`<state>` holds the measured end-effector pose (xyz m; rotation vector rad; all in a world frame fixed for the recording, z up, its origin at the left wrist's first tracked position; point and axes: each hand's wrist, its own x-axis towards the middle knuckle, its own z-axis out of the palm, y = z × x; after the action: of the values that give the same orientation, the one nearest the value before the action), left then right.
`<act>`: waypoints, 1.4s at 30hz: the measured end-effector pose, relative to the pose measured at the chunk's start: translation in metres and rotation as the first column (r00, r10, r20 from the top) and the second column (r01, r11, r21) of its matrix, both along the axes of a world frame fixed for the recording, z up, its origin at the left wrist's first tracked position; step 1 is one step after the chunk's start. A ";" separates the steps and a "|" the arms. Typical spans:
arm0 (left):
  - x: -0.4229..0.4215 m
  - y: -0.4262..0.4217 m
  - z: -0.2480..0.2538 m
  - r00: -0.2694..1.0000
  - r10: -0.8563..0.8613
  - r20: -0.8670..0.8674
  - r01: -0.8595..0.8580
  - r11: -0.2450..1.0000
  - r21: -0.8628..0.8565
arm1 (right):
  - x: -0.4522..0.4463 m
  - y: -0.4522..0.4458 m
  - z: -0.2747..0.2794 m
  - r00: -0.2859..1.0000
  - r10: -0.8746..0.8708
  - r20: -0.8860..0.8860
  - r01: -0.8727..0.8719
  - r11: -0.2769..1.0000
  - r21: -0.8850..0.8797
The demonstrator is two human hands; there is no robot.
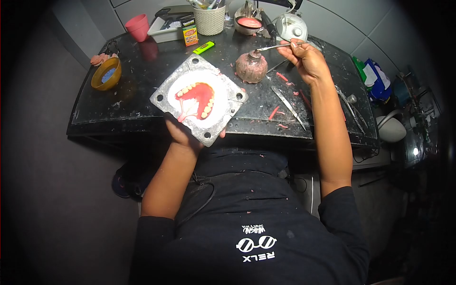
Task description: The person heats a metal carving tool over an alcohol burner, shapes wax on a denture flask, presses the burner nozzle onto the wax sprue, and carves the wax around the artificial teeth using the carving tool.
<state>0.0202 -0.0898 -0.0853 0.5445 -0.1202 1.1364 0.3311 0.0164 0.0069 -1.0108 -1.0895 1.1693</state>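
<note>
A square grey metal flask (167, 86) with white plaster and a red wax denture (203, 92) with cream teeth rests in my left hand (183, 134), which grips it from below at the near edge. My right hand (306, 59) is raised over the table and pinches a thin metal tool (280, 46). The tool's tip is at the top of a round, wax-smeared burner (251, 68). Any flame there is too small to tell. A knife (289, 108) lies below my right hand, among red wax scraps (273, 112).
On the dark table (137, 107) are a yellow bowl (106, 74), a pink cup (137, 27), a white tray (164, 33), a small box (190, 35), a green lighter (204, 47), a white basket (210, 20), a pan with pink material (249, 23) and metal pliers (350, 109).
</note>
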 end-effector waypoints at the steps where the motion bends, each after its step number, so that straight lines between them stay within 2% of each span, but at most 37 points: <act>1: 0.002 -0.003 0.006 0.997 0.051 -0.064 -0.051 0.999 -0.003 | 0.001 0.001 -0.001 1.000 -0.007 -0.008 0.007 1.000 0.011; 3: 0.005 -0.005 0.009 0.987 0.104 -0.126 -0.105 0.994 -0.004 | 0.005 0.005 -0.001 1.000 0.004 -0.017 -0.004 1.000 0.008; 5: 0.006 -0.007 0.006 0.997 0.062 0.035 -0.059 0.995 -0.077 | 0.007 0.006 -0.002 0.999 0.029 -0.027 -0.029 1.000 0.002; 6: 0.007 -0.009 0.007 0.996 0.074 0.045 -0.069 0.993 -0.094 | 0.007 0.003 0.002 0.999 0.012 -0.033 -0.011 0.999 0.030; 7: 0.010 -0.011 0.018 0.983 -0.006 0.181 0.022 0.996 -0.085 | 0.008 0.001 0.005 0.999 -0.003 -0.040 0.005 0.998 0.059; 8: 0.010 -0.012 0.014 0.981 0.015 0.193 0.006 0.994 -0.107 | 0.014 0.000 0.008 0.998 0.045 -0.048 -0.042 0.997 0.069; 9: 0.011 -0.012 0.009 0.978 0.034 0.207 -0.007 0.991 -0.130 | 0.011 -0.009 0.014 0.997 0.015 -0.075 -0.007 0.994 0.107; 11: 0.008 -0.012 0.010 0.973 -0.055 0.223 0.075 0.994 -0.084 | 0.010 -0.025 0.017 0.996 0.038 -0.084 -0.021 0.979 0.205; 12: 0.008 -0.012 0.015 0.978 -0.032 0.205 0.063 0.987 -0.148 | 0.003 -0.038 0.018 0.996 0.047 -0.080 -0.030 0.979 0.200; 14: 0.008 -0.011 0.020 0.982 -0.005 0.189 0.048 0.974 -0.221 | -0.021 -0.075 0.019 0.993 0.087 -0.075 -0.055 0.934 0.354; 16: 0.008 -0.010 0.018 0.988 -0.001 0.154 0.022 0.990 -0.137 | -0.052 -0.111 0.020 0.989 0.139 -0.043 -0.105 0.885 0.454; 19: 0.014 -0.019 0.036 0.981 0.013 0.196 0.029 0.977 -0.209 | -0.084 -0.144 0.017 0.991 0.108 0.075 -0.132 0.815 0.564; 20: 0.011 -0.016 0.028 0.977 -0.062 0.206 0.078 0.994 -0.071 | -0.091 -0.151 0.016 0.988 0.139 0.060 -0.148 0.794 0.590; 23: 0.011 -0.015 0.026 0.984 0.007 0.180 0.005 0.998 -0.069 | -0.101 -0.161 0.014 0.984 0.141 0.113 -0.181 0.760 0.624; 26: 0.012 -0.015 0.027 0.982 -0.015 0.189 0.029 0.997 -0.072 | -0.104 -0.163 0.013 0.974 0.140 0.180 -0.225 0.719 0.657; 42: 0.013 -0.016 0.028 0.984 0.025 0.178 -0.012 0.997 -0.076 | -0.112 -0.166 0.011 0.970 0.113 0.217 -0.232 0.701 0.674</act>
<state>0.0331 -0.1053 -0.0578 0.3770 -0.2267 1.2024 0.2191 -0.1496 0.0182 -0.4028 -1.6224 0.7047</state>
